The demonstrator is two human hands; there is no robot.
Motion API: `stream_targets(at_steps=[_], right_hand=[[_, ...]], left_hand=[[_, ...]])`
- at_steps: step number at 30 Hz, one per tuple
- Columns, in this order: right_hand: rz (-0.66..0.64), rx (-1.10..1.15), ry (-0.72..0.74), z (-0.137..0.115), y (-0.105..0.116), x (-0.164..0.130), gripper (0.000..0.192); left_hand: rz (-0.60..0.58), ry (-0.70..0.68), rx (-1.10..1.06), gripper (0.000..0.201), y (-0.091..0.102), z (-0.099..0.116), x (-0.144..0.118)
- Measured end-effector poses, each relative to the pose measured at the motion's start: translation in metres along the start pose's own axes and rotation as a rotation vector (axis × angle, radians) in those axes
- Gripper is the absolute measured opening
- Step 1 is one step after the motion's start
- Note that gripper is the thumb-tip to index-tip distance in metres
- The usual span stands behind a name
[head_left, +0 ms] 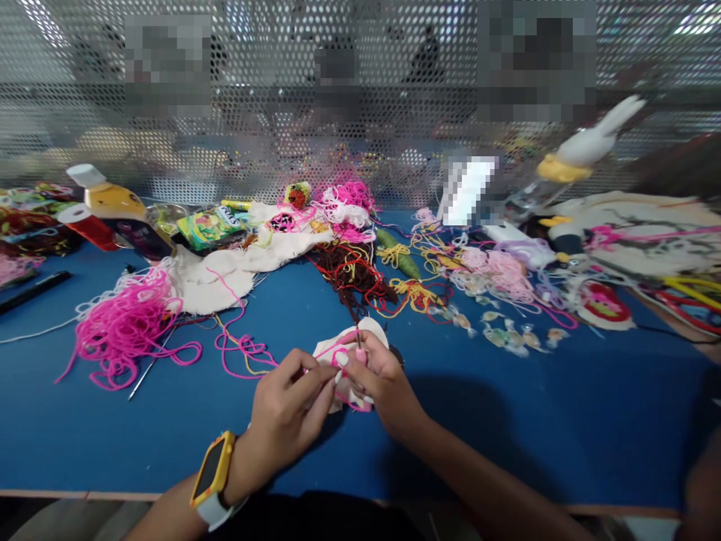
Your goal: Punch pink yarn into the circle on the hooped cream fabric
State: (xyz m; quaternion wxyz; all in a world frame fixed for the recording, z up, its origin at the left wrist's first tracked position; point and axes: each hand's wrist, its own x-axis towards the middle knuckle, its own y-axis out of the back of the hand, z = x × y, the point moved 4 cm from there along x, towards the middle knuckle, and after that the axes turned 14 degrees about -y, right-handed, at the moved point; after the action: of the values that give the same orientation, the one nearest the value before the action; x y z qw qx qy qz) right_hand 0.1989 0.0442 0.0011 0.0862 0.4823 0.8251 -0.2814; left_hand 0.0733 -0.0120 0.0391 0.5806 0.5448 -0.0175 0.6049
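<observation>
At the front middle of the blue table, both my hands meet over a white piece of cloth (372, 326) with pink yarn on it. My right hand (388, 383) is closed around a pink-handled tool (361, 355), its thin shaft pointing away from me. My left hand (293, 402), with a yellow-cased watch (212, 469) on its wrist, pinches pink yarn (339, 356) at the cloth. Fingers cover much of the cloth's middle. A pink strand (248, 347) lies on the table left of my hands.
A bright pink yarn heap (127, 327) and white fabric (217, 282) lie left. Brown yarn (352, 270) sits beyond my hands; wrapped candies (510, 334) lie right. A yellow-and-dark bottle (121, 207) and a white-topped bottle (586, 146) stand before a perforated metal screen (253, 143).
</observation>
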Motion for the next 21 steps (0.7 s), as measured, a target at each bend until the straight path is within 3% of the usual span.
stream_targets(at_steps=[5,13,17,21], right_hand=[[-0.045,0.035,-0.036,0.005,0.001,0.001,0.021],[-0.140,0.069,-0.025,0.004,0.001,-0.002,0.031],[-0.146,0.075,-0.035,0.004,-0.001,-0.002,0.021],[-0.136,0.085,-0.038,0.005,-0.002,-0.002,0.023]], left_hand=[[0.133,0.070,0.004,0.016,0.010,-0.003,0.003],[0.049,0.173,-0.331,0.013,0.002,-0.007,0.005],[0.000,0.179,-0.384,0.013,-0.003,-0.005,0.005],[-0.010,0.161,-0.410,0.015,-0.004,-0.005,0.005]])
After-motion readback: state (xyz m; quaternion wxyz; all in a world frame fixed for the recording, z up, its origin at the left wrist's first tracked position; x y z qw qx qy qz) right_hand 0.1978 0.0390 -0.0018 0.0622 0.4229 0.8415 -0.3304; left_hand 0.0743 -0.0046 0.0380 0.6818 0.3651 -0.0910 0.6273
